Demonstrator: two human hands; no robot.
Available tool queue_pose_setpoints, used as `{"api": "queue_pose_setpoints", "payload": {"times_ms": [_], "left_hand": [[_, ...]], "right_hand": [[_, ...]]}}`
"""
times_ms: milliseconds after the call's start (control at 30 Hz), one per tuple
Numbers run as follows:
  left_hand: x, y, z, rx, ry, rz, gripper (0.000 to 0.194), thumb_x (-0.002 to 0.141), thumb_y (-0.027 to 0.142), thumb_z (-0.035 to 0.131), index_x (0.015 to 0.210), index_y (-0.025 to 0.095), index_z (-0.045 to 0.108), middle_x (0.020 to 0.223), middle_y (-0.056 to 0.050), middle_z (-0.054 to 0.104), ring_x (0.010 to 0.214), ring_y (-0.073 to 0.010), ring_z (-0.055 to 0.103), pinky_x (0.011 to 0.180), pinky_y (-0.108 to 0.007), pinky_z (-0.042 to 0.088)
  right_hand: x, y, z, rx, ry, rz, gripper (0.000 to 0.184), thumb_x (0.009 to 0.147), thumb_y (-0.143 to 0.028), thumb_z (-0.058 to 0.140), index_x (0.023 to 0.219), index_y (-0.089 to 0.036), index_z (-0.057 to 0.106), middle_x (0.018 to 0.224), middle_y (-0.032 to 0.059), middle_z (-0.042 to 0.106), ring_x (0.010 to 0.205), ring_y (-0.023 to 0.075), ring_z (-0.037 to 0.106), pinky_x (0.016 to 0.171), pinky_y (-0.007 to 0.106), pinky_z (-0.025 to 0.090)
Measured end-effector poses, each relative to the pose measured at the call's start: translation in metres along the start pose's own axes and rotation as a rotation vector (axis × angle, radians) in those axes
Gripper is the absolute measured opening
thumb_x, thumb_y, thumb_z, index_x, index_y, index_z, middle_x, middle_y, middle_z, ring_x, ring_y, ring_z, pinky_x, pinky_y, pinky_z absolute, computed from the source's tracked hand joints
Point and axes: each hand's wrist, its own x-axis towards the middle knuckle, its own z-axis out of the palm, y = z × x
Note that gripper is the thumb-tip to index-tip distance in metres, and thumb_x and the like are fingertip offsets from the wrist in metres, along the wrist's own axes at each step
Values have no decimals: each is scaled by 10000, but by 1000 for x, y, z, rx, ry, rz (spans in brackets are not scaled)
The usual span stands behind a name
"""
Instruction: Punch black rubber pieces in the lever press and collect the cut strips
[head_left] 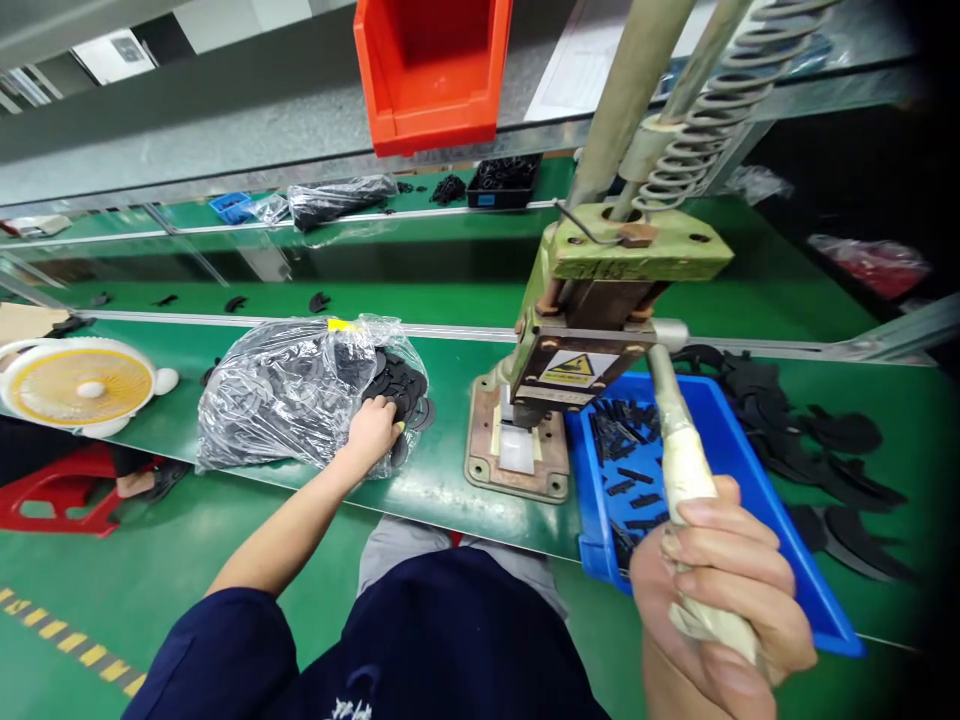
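Right hand [720,590] is clenching the lever [682,455], in front and right of the press [592,320]; fingers are wrapping round it. Tray [739,450] is sitting just right of the press, holding black strips [622,430]. Left hand [373,430] is resting at the open mouth of the bag [277,390], left of the press, fingers touching the flat black parts [397,385] lying there; can't tell if they're pinching one. White pad [517,450] is lying under the press's head.

Risks: lever dropping with left fingers under the head could be crushing them, the cause being hands working out of step. Parts could be spilling if the bag is getting tugged. Right arm bumping the tray could be tipping strips out.

Bench [454,440], green and smooth-looking, is running both sides of the press; loose pieces [847,470] are lying right of it, beyond the tray. Fan [82,385] is standing far left of the press, red stool [60,490] below on green floor [112,570]. Orange bin [439,80] is sitting above and behind the press, on a shelf [225,130].
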Motion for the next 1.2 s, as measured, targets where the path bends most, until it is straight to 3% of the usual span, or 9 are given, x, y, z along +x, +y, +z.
{"api": "queue_pose_setpoints", "payload": {"times_ms": [133, 267, 367, 500, 633, 733, 867, 1067, 1200], "left_hand": [[2, -5, -6, -103, 88, -22, 236, 935, 170, 462, 954, 136, 695, 926, -124, 657, 896, -248, 616, 831, -362, 503], [-6, 1, -18, -423, 337, 104, 255, 908, 149, 507, 1047, 178, 720, 1151, -110, 622, 1075, -230, 590, 967, -381, 494], [-15, 23, -22, -606, 412, 209, 242, 899, 180, 564, 1046, 229, 750, 1253, -97, 523, 1191, -234, 517, 1029, -412, 467], [-19, 48, -17, -763, 425, 252, 302, 953, 199, 489, 1112, 248, 741, 1003, -67, 515, 979, -183, 546, 888, -359, 505], [-19, 52, -9, -952, 365, 308, 327, 988, 237, 435, 1173, 229, 704, 866, -31, 535, 805, -147, 556, 772, -300, 497], [-20, 53, -9, -1119, 253, 295, 328, 975, 239, 445, 1183, 211, 697, 962, -55, 621, 877, -162, 604, 824, -314, 506], [-19, 57, -10, -1335, 85, 273, 351, 924, 240, 480, 1191, 184, 701, 1072, -86, 674, 975, -201, 645, 881, -352, 525], [0, 79, -3, -1485, -11, -18, 290, 797, 383, 699, 965, 146, 694, 801, -28, 669, 629, -129, 619, 631, -278, 551], [17, 100, -4, -1559, -77, -93, 510, 694, 335, 789, 1140, 166, 608, 721, 27, 627, 597, -115, 592, 569, -252, 548]], "right_hand": [[1, 0, -1, -9, -14, -2, 177, 663, -427, 426, 623, -307, 550, 591, 35, 473, 690, 292, 507, 853, 652, 394], [2, -2, 2, -9, -7, 10, 176, 660, -406, 411, 652, -306, 556, 592, 34, 475, 677, 292, 496, 860, 666, 396], [2, -4, 3, 10, 1, 10, 174, 693, -385, 424, 689, -304, 578, 615, 26, 490, 696, 281, 503, 895, 638, 401], [1, -5, 1, 24, -30, 21, 194, 748, -417, 454, 726, -296, 604, 646, 25, 515, 767, 275, 538, 982, 615, 394], [-1, -7, -1, -15, -48, 84, 202, 767, -457, 457, 707, -309, 580, 631, 20, 500, 767, 274, 538, 1001, 643, 385], [-1, -7, -1, -20, 2, 66, 177, 738, -433, 441, 690, -306, 554, 589, 18, 459, 712, 275, 514, 948, 657, 401], [-2, -4, -2, 23, -49, 40, 181, 684, -381, 442, 741, -290, 586, 650, 17, 509, 735, 271, 512, 965, 646, 380], [-5, 0, -4, -1, -24, 31, 192, 687, -409, 416, 737, -298, 565, 633, 18, 502, 740, 285, 507, 919, 675, 400], [-7, 0, -10, -45, -92, 54, 174, 700, -435, 431, 735, -310, 547, 652, 18, 514, 777, 280, 543, 949, 670, 419]]}}
